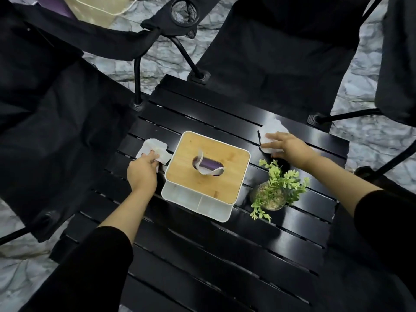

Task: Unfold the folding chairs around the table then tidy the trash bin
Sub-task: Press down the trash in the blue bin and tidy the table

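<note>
The chair part of the job is looking finished. The left chair (pixel 56 131) is standing open with its seat fabric spread, the far chair (pixel 276 64) is standing open across the worktop (pixel 202 255), and a right chair (pixel 398 64) is showing at the frame's edge, too cropped to judge fully. All are sitting close around the black slatted worktop, on a marbled floor (pixel 126 61).

The person is now dealing with litter, so the tidying half is under way. The left hand (pixel 141 170) is pinching a crumpled tissue (pixel 155 148) with curled fingers, just left of the bamboo-lidded tissue box (pixel 207 167). The right hand (pixel 286 147) is lying with fairly straight, spread fingers on a second tissue (pixel 275 126) near the worktop's far right edge, pressing it rather than gripping it. Both tissues are touching the worktop, neither lifted yet. A small potted plant (pixel 276 190) is standing between the box and the right forearm.

The trash bin itself is not showing clearly. A beige bag (pixel 94 10) is peeking out at the top left beyond the chair, but whether it belongs to the bin I cannot tell. What seems left: closing the right hand on its tissue, lifting both scraps, carrying them to the bin, and seeing to the bin itself.
</note>
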